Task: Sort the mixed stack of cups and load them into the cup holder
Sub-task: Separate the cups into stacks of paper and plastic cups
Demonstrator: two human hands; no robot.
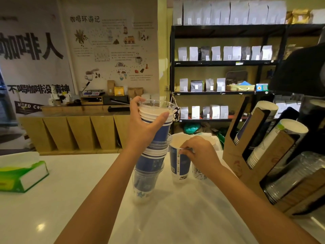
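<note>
While the left hand (pixel 146 124) wraps its fingers around the top of the tall mixed stack of cups (pixel 151 152) at frame centre, the right hand (pixel 198 152) pinches the rim of one blue paper cup (pixel 179 164) beside it. At right, the wooden cup holder (pixel 255 155) carries three slanted rows: blue cups, white paper cups, clear plastic cups.

I see warm, dim indoor light with a yellow cast. A soft ceiling glare spot sits on the white worktop (pixel 40 226) near its near-left corner. Shadows are faint and diffuse. The wide lens bows the shelves (pixel 226 63) and edges outward; the far-right side falls dark and blurred.
</note>
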